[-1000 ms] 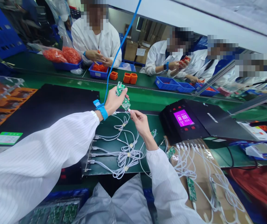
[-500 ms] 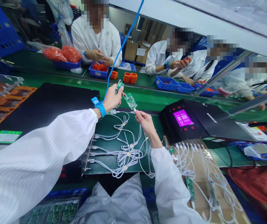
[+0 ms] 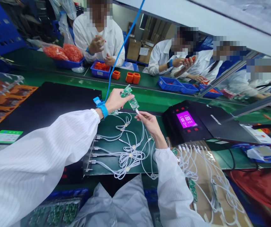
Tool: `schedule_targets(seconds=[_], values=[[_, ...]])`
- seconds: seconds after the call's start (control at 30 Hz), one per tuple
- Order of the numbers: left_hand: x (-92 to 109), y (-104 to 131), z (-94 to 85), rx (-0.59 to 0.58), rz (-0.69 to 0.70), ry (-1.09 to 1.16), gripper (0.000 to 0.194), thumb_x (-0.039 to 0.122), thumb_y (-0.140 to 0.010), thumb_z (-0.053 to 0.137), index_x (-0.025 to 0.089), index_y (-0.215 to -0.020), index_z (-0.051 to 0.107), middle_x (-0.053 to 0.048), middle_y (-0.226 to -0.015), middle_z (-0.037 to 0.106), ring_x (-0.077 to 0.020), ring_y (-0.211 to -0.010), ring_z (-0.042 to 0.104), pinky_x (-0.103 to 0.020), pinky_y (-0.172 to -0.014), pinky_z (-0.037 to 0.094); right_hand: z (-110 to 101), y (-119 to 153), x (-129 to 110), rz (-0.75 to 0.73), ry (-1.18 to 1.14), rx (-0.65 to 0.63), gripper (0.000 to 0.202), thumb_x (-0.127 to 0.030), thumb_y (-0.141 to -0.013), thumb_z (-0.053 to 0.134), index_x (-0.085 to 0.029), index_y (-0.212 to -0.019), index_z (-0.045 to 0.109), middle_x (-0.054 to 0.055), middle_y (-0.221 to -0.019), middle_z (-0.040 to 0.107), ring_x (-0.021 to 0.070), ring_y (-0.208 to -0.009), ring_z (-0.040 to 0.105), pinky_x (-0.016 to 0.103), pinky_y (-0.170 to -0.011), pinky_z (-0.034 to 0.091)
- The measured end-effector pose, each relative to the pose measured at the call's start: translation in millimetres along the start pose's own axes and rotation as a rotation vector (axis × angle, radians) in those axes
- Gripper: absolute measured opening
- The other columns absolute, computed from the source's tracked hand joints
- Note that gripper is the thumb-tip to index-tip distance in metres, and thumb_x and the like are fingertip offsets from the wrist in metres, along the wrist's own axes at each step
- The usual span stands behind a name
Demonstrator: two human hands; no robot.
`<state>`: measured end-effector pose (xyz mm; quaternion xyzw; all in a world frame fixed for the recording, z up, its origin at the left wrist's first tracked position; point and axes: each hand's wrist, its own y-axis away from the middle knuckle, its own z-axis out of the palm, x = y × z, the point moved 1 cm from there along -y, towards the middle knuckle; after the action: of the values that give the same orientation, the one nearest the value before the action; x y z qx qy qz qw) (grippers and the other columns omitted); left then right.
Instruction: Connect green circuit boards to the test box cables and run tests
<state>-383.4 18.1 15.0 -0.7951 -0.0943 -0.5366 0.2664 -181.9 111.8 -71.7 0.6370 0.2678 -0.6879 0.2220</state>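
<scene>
My left hand is closed on a green circuit board, which sticks up past the fingers. The thumb of that hand lies across the upper end of a second board. At this board's lower end sits a white cable plug. My right hand pinches the plug between thumb and fingertips. Partly hidden beneath my left wrist, another board lies by a white cable. Bundled white cables spread over the green bench below both hands.
A black tester with a lit magenta screen stands at right, near boards on cables over cardboard. A black box is at left. A blue cord hangs down to my left wristband. Co-workers sit opposite with blue bins.
My left hand has shifted slightly right, its thumb now over the second board's upper end; the first board moved right with it. Opposite, a co-worker's hands have parted.
</scene>
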Motion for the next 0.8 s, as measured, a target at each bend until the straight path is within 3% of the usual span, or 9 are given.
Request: schedule_targets(seconds=[0.1,0.33,0.5,0.67,0.8], values=[[0.3,1.1,-0.2,0.008,-0.003,-0.007,0.037,0.046,-0.086,0.078,0.022,-0.065,0.059,0.001,-0.047,0.052,-0.0149,-0.037,0.048,-0.029,-0.044,0.042,-2.0,0.8,3.4,-0.016,0.057,0.019,0.052,-0.057,-0.069,0.091,-0.019,-0.102,0.078,0.009,-0.099,0.081,0.0234,-0.096,0.075,0.042,-0.096,0.058],[0.9,1.2,-0.5,0.031,-0.024,-0.022,0.041,0.042,-0.088,0.078,0.022,-0.061,0.054,0.000,-0.047,0.051,-0.0186,-0.041,0.054,-0.034,-0.052,0.049,-2.4,0.6,9.2,-0.131,0.220,0.055,0.048,-0.057,-0.074,0.086,-0.018,-0.102,0.078,0.009,-0.104,0.080,0.0234,-0.093,0.075,0.042,-0.094,0.059],[-0.4,0.7,-0.1,0.080,-0.052,-0.045,0.042,0.035,-0.087,0.076,0.022,-0.057,0.050,0.001,-0.046,0.052,-0.0166,-0.037,0.052,-0.031,-0.046,0.046,2.8,8.6,-2.2,-0.303,0.350,0.202,0.039,-0.054,-0.087,0.076,-0.020,-0.105,0.078,0.010,-0.107,0.078,0.0235,-0.096,0.074,0.040,-0.094,0.057],[-7.2,3.6,1.9,-0.071,-0.118,-0.116,0.027,0.030,-0.081,0.079,0.022,-0.061,0.062,-0.001,-0.049,0.061,-0.0187,-0.037,0.056,-0.030,-0.043,0.044,24.5,23.4,-11.5,-0.418,0.459,0.265,0.039,-0.047,-0.096,0.068,-0.024,-0.128,0.073,0.005,-0.097,0.074,0.0172,-0.072,0.068,0.035,-0.076,0.056],[-9.2,6.6,2.8,-0.138,-0.173,-0.127,0.032,0.031,-0.076,0.088,0.021,-0.058,0.063,-0.004,-0.049,0.060,-0.0201,-0.037,0.056,-0.031,-0.042,0.042,46.4,27.2,-10.0,-0.550,0.620,0.274,0.028,-0.041,-0.101,0.060,-0.023,-0.113,0.079,0.007,-0.093,0.069,0.0184,-0.078,0.062,0.035,-0.081,0.054]])
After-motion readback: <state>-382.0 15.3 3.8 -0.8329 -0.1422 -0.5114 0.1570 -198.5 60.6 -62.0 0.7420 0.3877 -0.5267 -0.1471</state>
